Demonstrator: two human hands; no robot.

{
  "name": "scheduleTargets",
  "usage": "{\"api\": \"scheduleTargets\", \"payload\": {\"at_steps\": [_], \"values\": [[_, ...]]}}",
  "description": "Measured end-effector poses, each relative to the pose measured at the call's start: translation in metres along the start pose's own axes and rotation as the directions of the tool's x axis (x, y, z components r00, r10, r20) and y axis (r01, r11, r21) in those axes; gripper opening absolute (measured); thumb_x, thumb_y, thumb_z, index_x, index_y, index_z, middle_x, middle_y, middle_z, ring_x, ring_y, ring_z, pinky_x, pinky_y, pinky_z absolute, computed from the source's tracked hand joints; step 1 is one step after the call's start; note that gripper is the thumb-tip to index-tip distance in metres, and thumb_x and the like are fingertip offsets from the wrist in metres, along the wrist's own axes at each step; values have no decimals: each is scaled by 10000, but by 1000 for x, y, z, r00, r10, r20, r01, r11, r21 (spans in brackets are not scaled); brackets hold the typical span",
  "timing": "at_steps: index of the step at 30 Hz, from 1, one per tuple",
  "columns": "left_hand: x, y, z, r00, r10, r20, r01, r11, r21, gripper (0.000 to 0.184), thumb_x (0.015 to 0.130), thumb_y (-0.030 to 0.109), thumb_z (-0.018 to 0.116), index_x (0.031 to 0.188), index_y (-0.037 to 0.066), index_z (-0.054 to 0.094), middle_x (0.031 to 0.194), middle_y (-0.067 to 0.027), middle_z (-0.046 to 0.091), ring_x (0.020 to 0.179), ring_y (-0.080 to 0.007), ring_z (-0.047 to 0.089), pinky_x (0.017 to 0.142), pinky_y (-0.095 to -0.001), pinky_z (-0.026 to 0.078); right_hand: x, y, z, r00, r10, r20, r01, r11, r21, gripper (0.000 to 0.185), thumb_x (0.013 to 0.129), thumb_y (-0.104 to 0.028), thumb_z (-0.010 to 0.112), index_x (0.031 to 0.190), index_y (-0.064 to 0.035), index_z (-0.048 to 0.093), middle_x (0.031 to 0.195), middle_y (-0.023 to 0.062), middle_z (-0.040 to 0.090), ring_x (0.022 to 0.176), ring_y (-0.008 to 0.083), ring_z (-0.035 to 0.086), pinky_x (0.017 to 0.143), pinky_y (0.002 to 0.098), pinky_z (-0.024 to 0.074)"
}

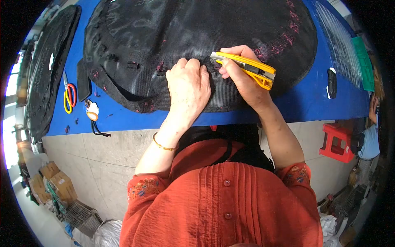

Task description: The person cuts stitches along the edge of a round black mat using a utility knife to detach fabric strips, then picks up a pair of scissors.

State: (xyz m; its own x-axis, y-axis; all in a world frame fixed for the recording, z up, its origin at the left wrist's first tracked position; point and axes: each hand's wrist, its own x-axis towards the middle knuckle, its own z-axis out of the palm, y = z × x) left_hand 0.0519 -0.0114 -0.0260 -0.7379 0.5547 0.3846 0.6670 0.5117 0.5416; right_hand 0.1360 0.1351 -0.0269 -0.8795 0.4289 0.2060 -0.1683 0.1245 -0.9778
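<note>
A large black mesh fabric piece (193, 24) with rounded ends lies on the blue table (156, 122), dotted with pinkish-red thread bits. My left hand (189, 84) presses on its near part, fingers curled into the cloth; whether they pinch a fold is hidden. In my right hand (242, 74) is a yellow utility knife (251, 64), its blade pointing left, close to the fabric just beyond my left fingertips. From this angle I cannot tell if the blade touches the cloth. A black strap (119, 88) loops along the piece's left edge.
Scissors with red and yellow handles (69, 96) lie on the left, near a small charm (92, 110) with a black cord. Another black piece (51, 66) rests far left. A black strip (331, 83) lies right; a red stool (336, 143) stands on the floor.
</note>
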Motion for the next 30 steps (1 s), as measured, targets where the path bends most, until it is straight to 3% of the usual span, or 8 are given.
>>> {"api": "scheduleTargets", "payload": {"at_steps": [11, 13, 30], "values": [[0, 1, 0, 1000, 22, -16, -21, 1000, 18, 165, 867, 114, 665, 751, 21, 592, 737, -176, 588, 729, -389, 613, 675, -509, 463, -5, -3, 4, 999, -1, -36, 1, 1000, 10, 171, 1005, -109, 588, 1160, -37, 601, 987, 54, 670, 822, 97, 660, 739, 266, 565], [-1, 1, 0, 999, 19, -31, -19, 1000, 3, 252, 911, 138, 663, 733, 9, 538, 738, -190, 554, 721, -415, 579, 660, -504, 451, -4, -3, 3, 999, -30, -35, 30, 1000, 9, 173, 1007, -114, 595, 1162, -38, 601, 995, 56, 669, 822, 95, 657, 743, 264, 564], [-1, 0, 1, 999, 17, -30, -17, 1000, -6, 239, 913, 139, 661, 745, 17, 544, 746, -186, 557, 744, -413, 574, 685, -503, 442, -2, 2, 2, 998, -60, -14, 59, 998, -37, 164, 993, -99, 609, 1144, -34, 604, 1008, 41, 644, 808, 97, 664, 716, 257, 564]]}}
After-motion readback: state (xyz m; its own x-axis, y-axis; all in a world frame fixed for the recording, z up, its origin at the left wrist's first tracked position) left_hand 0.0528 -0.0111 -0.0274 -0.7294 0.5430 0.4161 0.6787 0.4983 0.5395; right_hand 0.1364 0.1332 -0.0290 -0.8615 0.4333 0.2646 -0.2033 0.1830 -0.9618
